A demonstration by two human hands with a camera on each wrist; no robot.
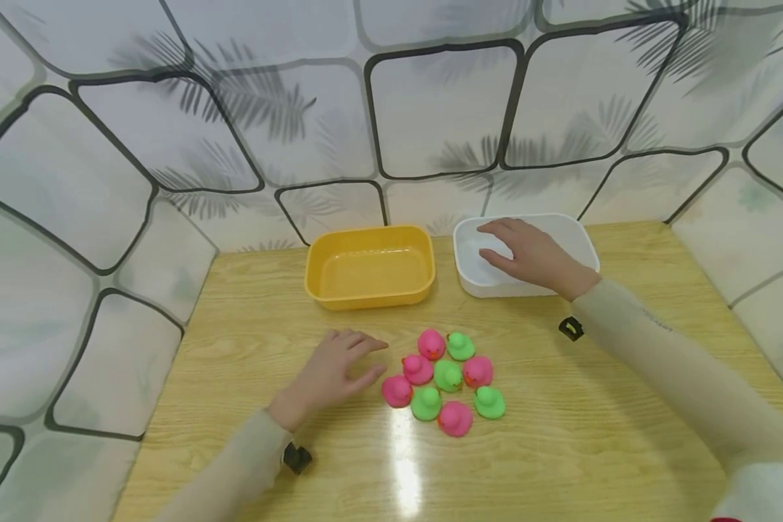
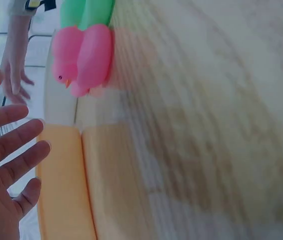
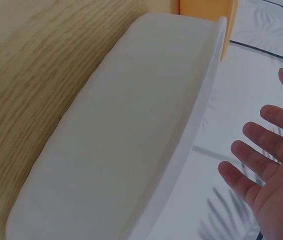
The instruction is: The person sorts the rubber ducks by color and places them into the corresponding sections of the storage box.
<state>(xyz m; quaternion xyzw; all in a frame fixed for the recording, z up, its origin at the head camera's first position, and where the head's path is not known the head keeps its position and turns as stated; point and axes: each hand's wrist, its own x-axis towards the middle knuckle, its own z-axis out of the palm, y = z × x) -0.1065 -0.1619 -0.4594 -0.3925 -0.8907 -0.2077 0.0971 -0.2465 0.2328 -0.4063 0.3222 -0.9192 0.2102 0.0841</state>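
Note:
Several pink and green toy ducks lie in a loose cluster on the table, among them a pink duck (image 1: 396, 391) at the left and a green duck (image 1: 489, 402) at the right. My left hand (image 1: 329, 373) is just left of the cluster, fingers spread and apart from the ducks. The left wrist view shows a pink duck (image 2: 86, 60) beyond that hand's empty fingers. Over the white tub (image 1: 568, 235) hovers my right hand (image 1: 531, 254), its fingers loosely extended and holding nothing. From the right wrist, the tub's outer wall (image 3: 116, 115) fills much of the view. My right hand hides part of the tub's inside.
A yellow tub (image 1: 370, 272) stands left of the white one, near the back edge of the wooden table (image 1: 561, 449). Stone-patterned panels (image 1: 444, 112) enclose the back and sides. Dark clips hang at both sleeves.

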